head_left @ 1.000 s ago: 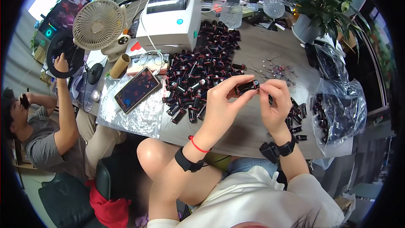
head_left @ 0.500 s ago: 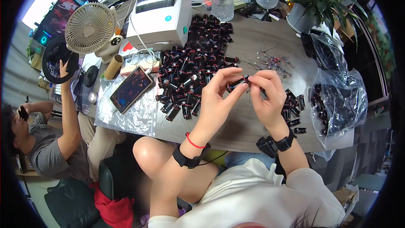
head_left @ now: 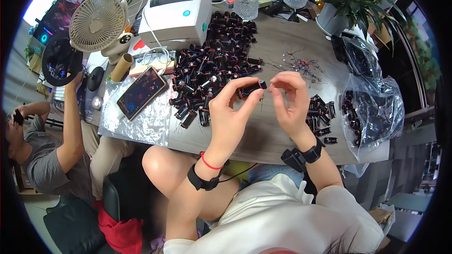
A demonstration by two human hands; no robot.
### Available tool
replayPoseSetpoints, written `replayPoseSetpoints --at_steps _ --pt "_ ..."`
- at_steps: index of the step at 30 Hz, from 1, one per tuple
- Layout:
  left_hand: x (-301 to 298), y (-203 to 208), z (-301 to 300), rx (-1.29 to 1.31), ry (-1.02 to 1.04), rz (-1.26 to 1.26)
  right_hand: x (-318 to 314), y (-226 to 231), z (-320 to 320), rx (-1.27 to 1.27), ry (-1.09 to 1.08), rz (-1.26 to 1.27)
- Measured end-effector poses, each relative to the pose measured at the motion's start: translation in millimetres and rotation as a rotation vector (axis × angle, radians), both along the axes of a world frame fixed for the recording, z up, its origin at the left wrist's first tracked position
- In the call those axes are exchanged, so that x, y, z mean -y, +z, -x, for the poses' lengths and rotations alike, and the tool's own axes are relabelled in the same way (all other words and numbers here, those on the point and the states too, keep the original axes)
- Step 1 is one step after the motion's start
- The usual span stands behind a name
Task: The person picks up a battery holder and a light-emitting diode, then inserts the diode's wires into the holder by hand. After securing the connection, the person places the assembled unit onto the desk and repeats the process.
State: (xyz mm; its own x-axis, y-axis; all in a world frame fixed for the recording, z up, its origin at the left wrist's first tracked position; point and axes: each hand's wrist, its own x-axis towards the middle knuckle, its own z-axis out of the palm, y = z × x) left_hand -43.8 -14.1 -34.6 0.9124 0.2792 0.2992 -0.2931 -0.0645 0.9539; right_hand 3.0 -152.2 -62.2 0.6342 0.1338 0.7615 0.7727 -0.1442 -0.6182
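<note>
Between the thumb and fingers of my left hand (head_left: pixel 230 108) is a small black cylindrical motor (head_left: pixel 248 90), held tilted above the table. Thin wire shows near its end. Just to the right, my right hand (head_left: pixel 293 103) has thumb and fingertips brought together in a pinch, slightly apart from the motor. Whatever is in that pinch is too small to make out. A big heap of similar black motors (head_left: pixel 207 73) with red and blue wires lies to the left and beyond my hands. A smaller group of motors (head_left: pixel 320 117) lies beside my right hand.
Small wired bits (head_left: pixel 301 66) lie scattered beyond my hands. At right are a clear plastic bag (head_left: pixel 376 117) with motors inside and a potted plant (head_left: pixel 332 21). A phone (head_left: pixel 142 93), white printer (head_left: pixel 176 16) and fan (head_left: pixel 98 23) stand left. Another person (head_left: pixel 47 155) sits at far left.
My right hand has drawn away from the motor, leaving a gap. My left hand still holds the motor. The other person's raised hand has shifted lower by the black ring-shaped object.
</note>
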Motion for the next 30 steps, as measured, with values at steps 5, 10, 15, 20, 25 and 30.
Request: replayPoseSetpoints --at_steps 5,10,15,20,25,30 --pt "3 -4 2 0.019 -0.03 -0.002 0 -4 0 -0.074 0.118 -0.171" --pt "6 -3 9 0.058 -0.083 -0.111 12 -2 -4 0.143 0.006 0.016" --pt "0 7 8 0.042 -0.045 -0.159 7 -4 -2 0.04 0.029 -0.055" --pt "2 7 5 0.011 -0.057 -0.026 0 -3 2 -0.013 0.04 -0.115" --pt "-1 -19 -6 -0.011 -0.037 0.215 -8 2 5 -0.182 0.115 -0.281" --pt "-1 -23 0 -0.079 -0.066 0.196 0 -6 4 -0.224 0.193 -0.169"
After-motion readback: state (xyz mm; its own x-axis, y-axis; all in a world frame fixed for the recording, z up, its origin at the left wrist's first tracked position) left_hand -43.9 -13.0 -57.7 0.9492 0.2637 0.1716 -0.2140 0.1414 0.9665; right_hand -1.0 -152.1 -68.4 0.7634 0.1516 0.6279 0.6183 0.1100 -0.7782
